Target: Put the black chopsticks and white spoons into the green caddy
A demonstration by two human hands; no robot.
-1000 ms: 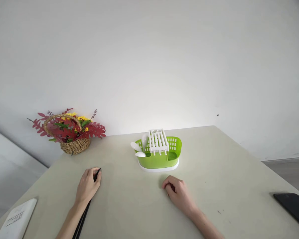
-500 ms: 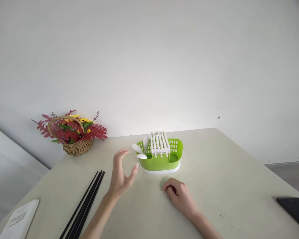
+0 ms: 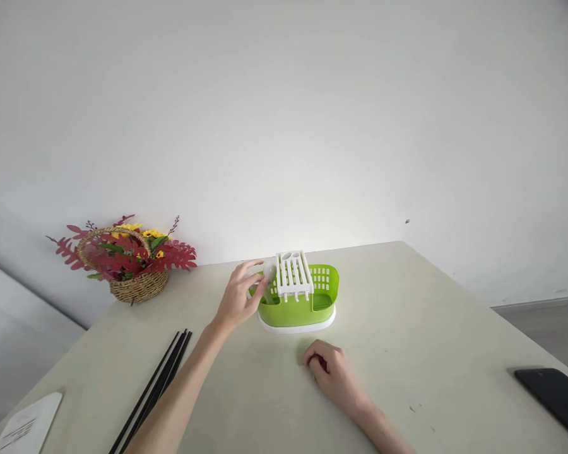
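A green basket caddy [image 3: 291, 315] with a white base stands on the table, and a white slotted rack [image 3: 294, 274] spans its top. My left hand [image 3: 240, 293] is at its left end, thumb and fingers closed about the white spoons there. One white spoon [image 3: 270, 272] shows beside the fingertips; the other spoons are mostly hidden behind my hand. In front of the caddy, my right hand [image 3: 329, 367] rests on the table, fingers curled with nothing seen in them. Several black chopsticks [image 3: 163, 372] lie on the table, partly under my left forearm.
A wicker basket [image 3: 139, 287] of red and yellow artificial flowers stands at the back left by the wall. At the near left lies a white box [image 3: 28, 424] with dark lines. A black phone [image 3: 553, 397] lies near the right edge.
My left hand let go of the black chopsticks, leaving them on the table. It moved right and forward, opened, then closed at the spoons in the caddy. My right hand stayed put.
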